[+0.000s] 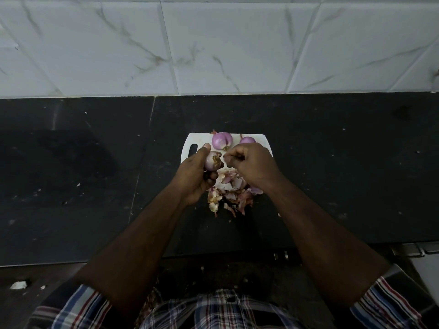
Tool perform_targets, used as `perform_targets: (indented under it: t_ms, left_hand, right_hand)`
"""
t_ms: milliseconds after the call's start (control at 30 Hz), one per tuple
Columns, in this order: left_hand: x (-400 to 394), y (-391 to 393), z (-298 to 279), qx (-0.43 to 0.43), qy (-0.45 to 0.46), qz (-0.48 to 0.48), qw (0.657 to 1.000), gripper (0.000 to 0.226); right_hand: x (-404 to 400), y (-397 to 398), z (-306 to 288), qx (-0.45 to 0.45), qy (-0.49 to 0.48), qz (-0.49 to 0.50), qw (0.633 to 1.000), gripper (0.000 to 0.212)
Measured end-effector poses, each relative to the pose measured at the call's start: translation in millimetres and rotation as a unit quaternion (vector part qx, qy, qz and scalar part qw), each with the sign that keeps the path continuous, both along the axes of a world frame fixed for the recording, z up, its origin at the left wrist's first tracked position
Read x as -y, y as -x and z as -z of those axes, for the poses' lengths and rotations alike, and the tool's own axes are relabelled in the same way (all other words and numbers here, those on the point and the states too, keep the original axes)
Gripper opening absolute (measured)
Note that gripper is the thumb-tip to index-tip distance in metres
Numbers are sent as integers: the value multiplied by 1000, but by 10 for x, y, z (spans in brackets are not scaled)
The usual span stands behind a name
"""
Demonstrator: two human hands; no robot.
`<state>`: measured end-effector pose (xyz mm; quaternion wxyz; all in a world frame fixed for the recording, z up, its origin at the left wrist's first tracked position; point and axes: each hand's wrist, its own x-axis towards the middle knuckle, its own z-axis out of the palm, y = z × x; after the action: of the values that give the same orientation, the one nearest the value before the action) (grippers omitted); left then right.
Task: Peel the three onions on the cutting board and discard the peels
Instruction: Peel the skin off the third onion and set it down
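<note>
Peeling of the third onion (212, 161) looks to be the step in hand, as I read it from the head view. My left hand (194, 174) is curled around that onion just left of the frame's centre, thumb up over its far side, root end turned toward my right hand (251, 162). The right hand's fingers are curled together with the tips pinched near the root; I think they hold a scrap of skin, but the piece is too small and dark for me to be sure.

Two other onions sit at the upper edge of the white cutting board (190, 141): one (222, 140) at the upper middle, another (247, 140) just to its right, partly hidden by my right knuckles. Both show smooth purple flesh, so I judge them already peeled.

A heap of peels (228, 191) lies below my hands, spilling from the near edge of the board onto the dark counter (83, 162).

Next I would judge that the last skin around the root needs pulling free, the left hand turning the onion so I can check for leftover patches. Then the onion goes beside the other two, and the peels need gathering. No bin shows in the frame, so I cannot say where they go.
</note>
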<state>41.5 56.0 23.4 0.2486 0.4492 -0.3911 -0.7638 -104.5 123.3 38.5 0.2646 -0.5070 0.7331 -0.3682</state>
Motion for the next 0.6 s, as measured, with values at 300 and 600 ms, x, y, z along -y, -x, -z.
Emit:
perform_targets:
  t_ms: [300,600]
  left_hand:
    - [-17,11,-34,-12,4,6,1000,34]
    - [18,44,-32,12,-5,-93,996,37]
  right_hand:
    - [78,-133,-24,-24,35,-13,999,18]
    - [7,-290,140,-26,62,26,997,9]
